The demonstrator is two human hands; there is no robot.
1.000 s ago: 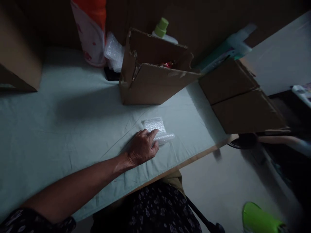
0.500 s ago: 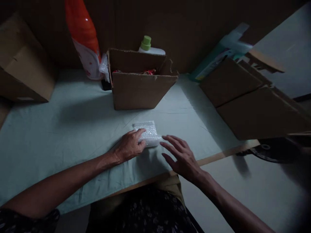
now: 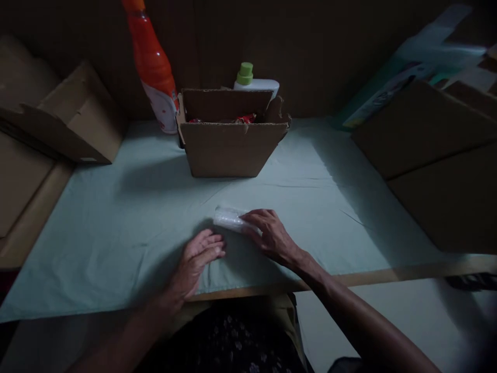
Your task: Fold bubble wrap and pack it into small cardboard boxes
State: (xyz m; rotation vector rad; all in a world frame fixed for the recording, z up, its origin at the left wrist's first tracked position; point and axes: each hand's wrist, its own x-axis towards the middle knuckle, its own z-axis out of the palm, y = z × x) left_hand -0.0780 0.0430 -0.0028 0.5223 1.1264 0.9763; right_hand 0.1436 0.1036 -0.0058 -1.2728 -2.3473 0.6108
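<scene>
A small roll of clear bubble wrap (image 3: 230,218) lies near the front middle of the table, on a pale green cloth (image 3: 166,207). My right hand (image 3: 269,233) grips its right end between thumb and fingers. Whatever the wrap encloses cannot be made out. Just left of and below the roll, my left hand (image 3: 202,256) is held apart from it, fingers loosely extended and nothing in them.
Behind the roll stands an open cardboard box (image 3: 227,150) with red packets inside. An orange bottle (image 3: 155,67) and a green-capped white bottle (image 3: 245,75) stand at the back. More cardboard boxes flank both sides, one at left (image 3: 93,124), one at right (image 3: 419,155) beside a teal bottle (image 3: 373,96).
The flat flap of bubble wrap is now rolled up. My left hand has let go and drawn back toward the table edge, while my right hand has closed on the roll. The view has shifted.
</scene>
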